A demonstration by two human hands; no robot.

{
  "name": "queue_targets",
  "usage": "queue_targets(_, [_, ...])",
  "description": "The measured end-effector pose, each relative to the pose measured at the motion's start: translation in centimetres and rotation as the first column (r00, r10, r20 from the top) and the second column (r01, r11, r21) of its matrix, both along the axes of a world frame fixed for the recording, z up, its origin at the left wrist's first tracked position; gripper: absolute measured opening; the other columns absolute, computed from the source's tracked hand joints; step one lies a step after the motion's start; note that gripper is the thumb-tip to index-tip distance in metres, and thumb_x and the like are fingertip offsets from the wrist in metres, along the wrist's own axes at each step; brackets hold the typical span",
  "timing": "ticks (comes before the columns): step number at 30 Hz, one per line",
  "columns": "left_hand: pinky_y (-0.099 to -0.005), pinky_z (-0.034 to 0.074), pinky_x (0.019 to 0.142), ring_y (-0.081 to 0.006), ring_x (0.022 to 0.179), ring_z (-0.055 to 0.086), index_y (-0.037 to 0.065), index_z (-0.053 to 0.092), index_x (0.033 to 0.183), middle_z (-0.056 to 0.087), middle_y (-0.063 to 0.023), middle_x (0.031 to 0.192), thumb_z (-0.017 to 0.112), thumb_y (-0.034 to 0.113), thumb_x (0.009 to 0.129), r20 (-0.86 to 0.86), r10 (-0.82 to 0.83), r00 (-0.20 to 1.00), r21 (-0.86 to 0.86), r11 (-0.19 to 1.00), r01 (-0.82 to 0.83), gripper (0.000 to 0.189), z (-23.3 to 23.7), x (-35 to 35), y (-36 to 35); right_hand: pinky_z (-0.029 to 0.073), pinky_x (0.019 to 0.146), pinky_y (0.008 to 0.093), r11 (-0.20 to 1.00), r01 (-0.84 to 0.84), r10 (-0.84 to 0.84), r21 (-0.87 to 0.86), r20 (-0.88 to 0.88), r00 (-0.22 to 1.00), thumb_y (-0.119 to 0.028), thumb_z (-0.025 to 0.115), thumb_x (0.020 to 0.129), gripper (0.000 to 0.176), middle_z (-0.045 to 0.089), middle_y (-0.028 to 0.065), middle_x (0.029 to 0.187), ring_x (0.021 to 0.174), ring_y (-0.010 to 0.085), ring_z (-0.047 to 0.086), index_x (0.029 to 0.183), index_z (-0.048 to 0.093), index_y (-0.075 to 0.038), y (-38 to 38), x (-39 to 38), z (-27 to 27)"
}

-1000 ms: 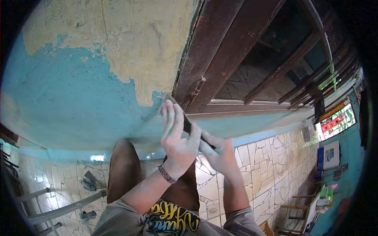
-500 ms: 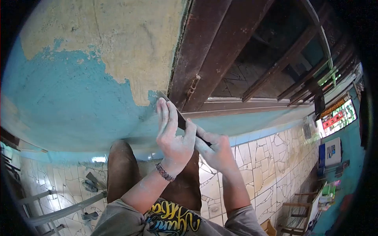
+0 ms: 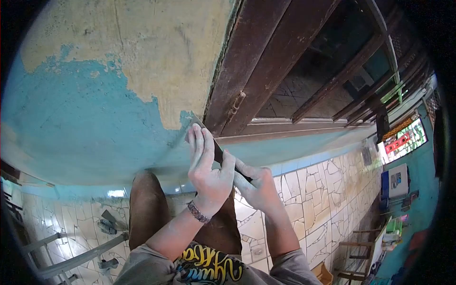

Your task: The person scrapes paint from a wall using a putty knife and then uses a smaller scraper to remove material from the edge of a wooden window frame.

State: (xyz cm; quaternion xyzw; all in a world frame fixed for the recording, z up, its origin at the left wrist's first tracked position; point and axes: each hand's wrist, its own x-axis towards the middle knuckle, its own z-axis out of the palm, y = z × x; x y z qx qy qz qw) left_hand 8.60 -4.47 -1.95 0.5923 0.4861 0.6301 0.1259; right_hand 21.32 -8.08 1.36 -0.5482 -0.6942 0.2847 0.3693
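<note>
Both hands are on a scraper [image 3: 218, 153] with a dark, long body and a thin blade, held at a slant against the wall. My left hand [image 3: 209, 173], dusty white and wearing a bracelet at the wrist, lays its fingers along the blade end, its thumb against the body. Lower down, my right hand [image 3: 259, 187] is closed around the handle end. The blade tip meets the wall beside the brown wooden frame [image 3: 232, 71], at the lower edge of a bare cream patch [image 3: 161, 57]. Blue paint [image 3: 95, 123] covers the wall below and left of it.
A hinge [image 3: 236, 103] sticks out from the frame. My knee [image 3: 149, 192] is close to the wall. On the tiled floor [image 3: 308, 204], a grey metal rail [image 3: 85, 254] and sandals [image 3: 108, 227] lie at left. A wooden chair [image 3: 356, 251] stands at right.
The blade tip sits slightly lower against the wall, near the same spot. Both hands keep their grip, and the camera view has shifted a little.
</note>
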Motion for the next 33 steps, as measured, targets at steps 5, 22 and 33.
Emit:
queue_targets(5, [-0.0432, 0.034, 0.109, -0.0418, 0.136, 0.036, -0.014, 0.047, 0.131, 0.04, -0.0331, 0.141, 0.065, -0.001, 0.077, 0.005, -0.012, 1.0, 0.015, 1.0, 0.012, 0.058, 0.3, 0.2, 0.1, 0.052, 0.073, 0.0315, 1.0, 0.011, -0.012, -0.027, -0.045, 0.999, -0.011, 0.065, 0.086, 0.037, 0.069, 0.022, 0.092, 0.083, 0.0319, 0.07, 0.123, 0.063, -0.006, 0.2, -0.1, 0.2])
queue_targets(22, [-0.0442, 0.034, 0.11, -0.0441, 0.136, 0.035, -0.014, 0.045, 0.132, 0.038, -0.0348, 0.142, 0.063, 0.001, 0.08, -0.021, 0.043, 0.999, 0.023, 0.999, -0.043, 0.058, 0.0, -0.8, 0.2, 0.052, 0.075, 0.0316, 0.997, 0.027, -0.022, -0.068, 0.078, 0.997, -0.014, 0.065, 0.086, 0.038, 0.065, 0.0262, 0.093, 0.091, 0.0293, 0.07, 0.123, 0.062, -0.007, 0.3, -1.1, 0.0])
queue_targets(33, [-0.0457, 0.031, 0.111, -0.0444, 0.137, 0.032, -0.012, 0.046, 0.133, 0.038, -0.0334, 0.143, 0.065, 0.003, 0.081, -0.019, -0.023, 1.0, 0.058, 0.998, 0.024, 0.057, 0.6, -1.5, 0.0, 0.052, 0.07, 0.0295, 0.999, 0.026, -0.025, -0.033, 0.008, 1.0, -0.011, 0.065, 0.085, 0.037, 0.066, 0.0247, 0.089, 0.077, 0.0198, 0.071, 0.122, 0.064, -0.009, 0.1, -1.5, -0.3])
